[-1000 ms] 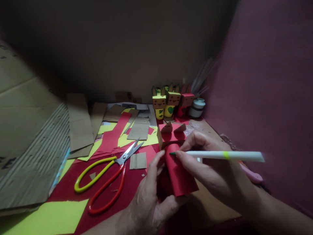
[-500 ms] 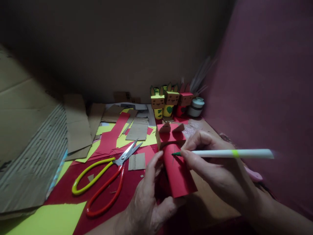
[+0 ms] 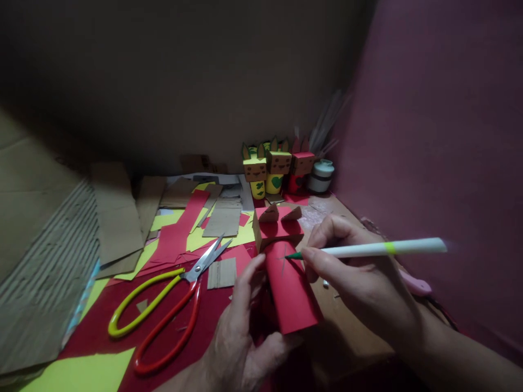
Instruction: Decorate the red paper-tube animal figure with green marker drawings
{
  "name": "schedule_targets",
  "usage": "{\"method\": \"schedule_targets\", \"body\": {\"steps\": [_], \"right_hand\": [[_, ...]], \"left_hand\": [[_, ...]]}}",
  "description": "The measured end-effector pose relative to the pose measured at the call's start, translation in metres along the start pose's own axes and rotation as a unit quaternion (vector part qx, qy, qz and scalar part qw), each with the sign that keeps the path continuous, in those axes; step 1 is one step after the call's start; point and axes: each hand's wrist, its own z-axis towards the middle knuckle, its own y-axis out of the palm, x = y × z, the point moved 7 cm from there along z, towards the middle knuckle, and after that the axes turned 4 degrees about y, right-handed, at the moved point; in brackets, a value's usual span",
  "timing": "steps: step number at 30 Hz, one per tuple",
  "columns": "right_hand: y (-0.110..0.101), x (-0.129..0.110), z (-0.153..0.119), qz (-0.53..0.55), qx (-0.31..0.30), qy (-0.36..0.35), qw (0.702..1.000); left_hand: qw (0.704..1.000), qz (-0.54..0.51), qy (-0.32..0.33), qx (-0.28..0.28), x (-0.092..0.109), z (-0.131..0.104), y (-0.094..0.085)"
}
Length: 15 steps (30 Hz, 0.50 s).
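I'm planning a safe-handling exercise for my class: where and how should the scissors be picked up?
The scissors are probably best gripped by the yellow handle loop and red handle loop, coming from the person's side: both loops are wide and lie nearest, while the parted blades point away.

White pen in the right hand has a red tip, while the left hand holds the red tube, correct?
No: the head view shows a green, not red, tip on the white pen in the right hand; the left hand does hold the red tube.
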Motion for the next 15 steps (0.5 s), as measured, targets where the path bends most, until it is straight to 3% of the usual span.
{"method": "schedule_targets", "body": {"steps": [15], "right_hand": [[-0.001, 0.013, 0.002, 0.072, 0.005, 0.017, 0.997]], "left_hand": [[0.999, 0.038, 0.006, 0.033, -0.001, -0.002, -0.002]]}}
